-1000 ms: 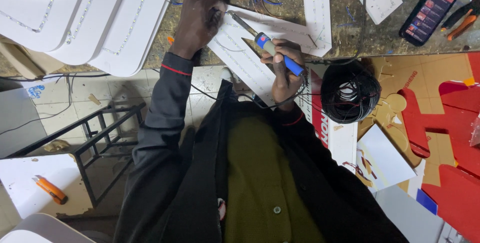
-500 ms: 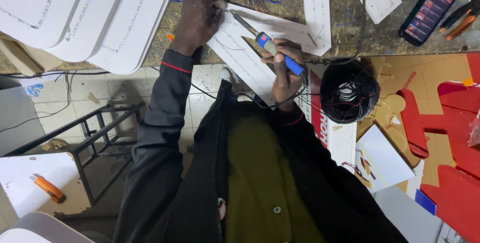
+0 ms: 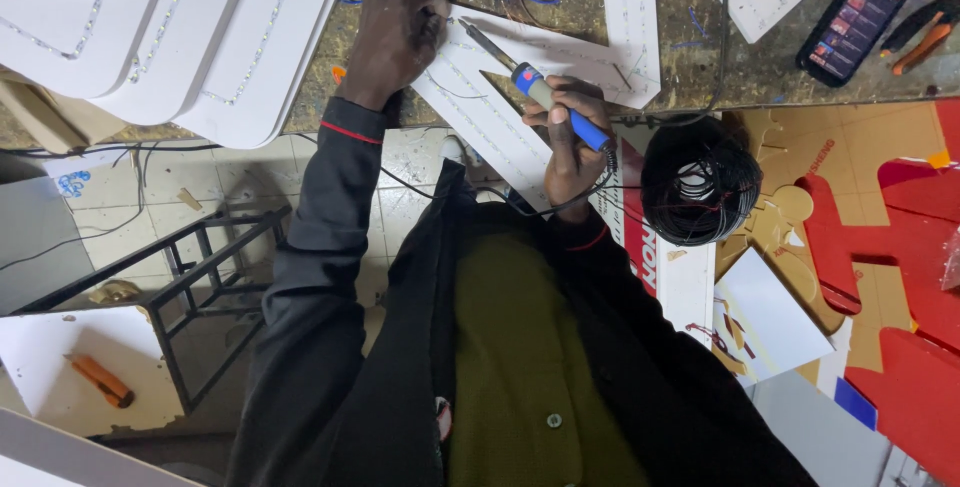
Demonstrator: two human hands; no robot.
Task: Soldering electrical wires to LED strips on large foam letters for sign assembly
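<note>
The right hand [image 3: 572, 137] is closed around the blue handle of a soldering iron [image 3: 530, 87]. Its long axis runs diagonally up and to the left, so the tip comes just beside the left hand [image 3: 395, 32]. The left hand presses with bent fingers on a white panel [image 3: 480, 117] lying on the tabletop [image 3: 700, 57]; whether it pinches a wire I cannot tell. A black wire coil [image 3: 700, 182] hangs near the right hand.
</note>
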